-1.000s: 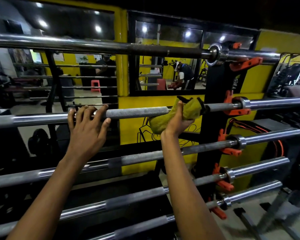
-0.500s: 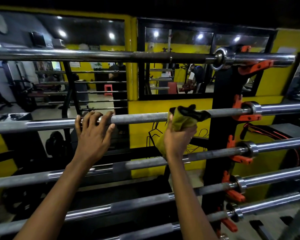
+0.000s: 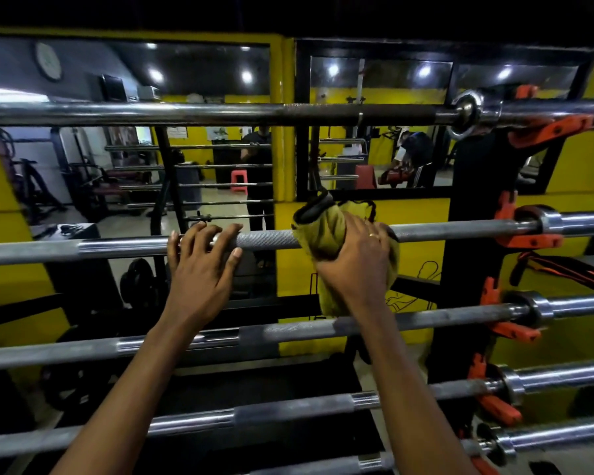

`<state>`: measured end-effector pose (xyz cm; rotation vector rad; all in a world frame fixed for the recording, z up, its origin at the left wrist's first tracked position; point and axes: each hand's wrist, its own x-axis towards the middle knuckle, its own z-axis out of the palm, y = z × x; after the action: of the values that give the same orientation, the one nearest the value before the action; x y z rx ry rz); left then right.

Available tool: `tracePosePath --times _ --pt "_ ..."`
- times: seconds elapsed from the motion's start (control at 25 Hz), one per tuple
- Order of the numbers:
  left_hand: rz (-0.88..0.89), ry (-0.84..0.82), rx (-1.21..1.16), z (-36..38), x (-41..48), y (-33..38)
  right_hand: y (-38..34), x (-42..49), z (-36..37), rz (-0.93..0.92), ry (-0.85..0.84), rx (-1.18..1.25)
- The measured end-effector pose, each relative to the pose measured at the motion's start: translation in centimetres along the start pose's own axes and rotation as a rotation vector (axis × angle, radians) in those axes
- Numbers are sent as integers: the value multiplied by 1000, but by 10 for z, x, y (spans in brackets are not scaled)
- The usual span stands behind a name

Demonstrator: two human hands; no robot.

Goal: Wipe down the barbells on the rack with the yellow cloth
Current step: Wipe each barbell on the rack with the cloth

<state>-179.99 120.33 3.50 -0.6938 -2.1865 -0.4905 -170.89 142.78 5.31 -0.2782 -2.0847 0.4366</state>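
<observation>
Nearest, below both grips, the lower bars (image 3: 288, 330) lie across the rack (image 3: 467, 200), and neither hand touches them. Above them the left grip (image 3: 203, 269) hooks its fingers over the bar (image 3: 271, 238), second from the top, with the thumb in front, and seems to steady it. Just to its right, the right grip (image 3: 354, 265) is closed round the cloth (image 3: 323, 231). The cloth is wrapped over the knurled middle of the same bar, and a tail of it hangs below the grip toward the next bar down. Well right of that grip, the bar rests in an orange hook (image 3: 528, 240). Above both grips runs the top bar (image 3: 220, 113), and behind everything is a mirror (image 3: 203, 80).

The step in hand looks like the wipe of this second bar, at mid-shaft. The next move calls for a firm squeeze and a slide of the cloth along the shaft. Going left, the left grip must lift or shift out of the way. Going right, the stroke ends at the collar by the hook. Whether the other bars are already wiped cannot be told.
</observation>
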Motion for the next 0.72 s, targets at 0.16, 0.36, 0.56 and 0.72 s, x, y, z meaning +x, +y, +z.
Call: tracePosePath --times 0.16,0.36,0.56,0.72 --pt "50 -79 -14 -11 0 -11 10 29 -15 136 -5 -82" --pt "-28 -119 144 -44 8 -87 -16 22 -3 134 1 -206" --pt "37 -105 144 -48 8 -94 -80 10 30 -121 -135 -190" --pt "90 -146 142 -47 8 -102 -49 3 20 -98 -119 -60"
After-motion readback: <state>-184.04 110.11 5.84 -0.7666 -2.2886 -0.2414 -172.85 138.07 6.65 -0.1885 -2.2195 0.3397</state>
